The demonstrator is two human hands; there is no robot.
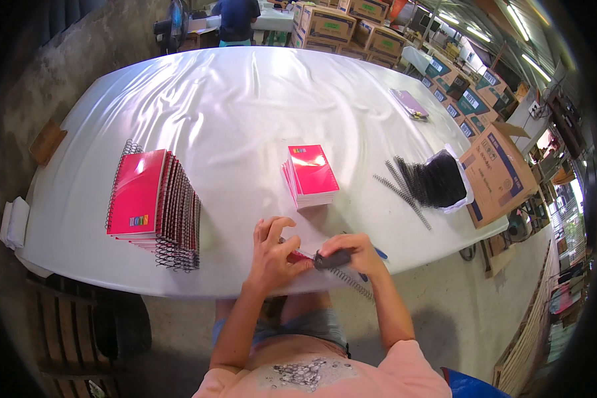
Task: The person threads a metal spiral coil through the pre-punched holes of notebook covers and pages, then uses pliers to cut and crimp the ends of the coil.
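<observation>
Near the front edge of the table, my left hand [272,252] grips a small red notebook [297,256], seen almost edge-on. My right hand [358,252] is closed on a dark, rounded black tool [331,260] pressed against the notebook's edge; its exact kind is unclear. From that spot a black spiral binding coil [353,284] trails toward the lower right. Under and beside my right hand show blue handles [380,253] of a tool mostly hidden. Beyond my hands stands a stack of red notebooks [312,171] with no coils visible.
At left stands a tall stack of coil-bound red notebooks [136,192]. Black coils [431,180] fill a white-lined holder at right, with loose ones beside it. A cardboard box [499,174] leans at the table's right edge. A purple notebook [410,103] lies far right. Another person [237,20] is at the back.
</observation>
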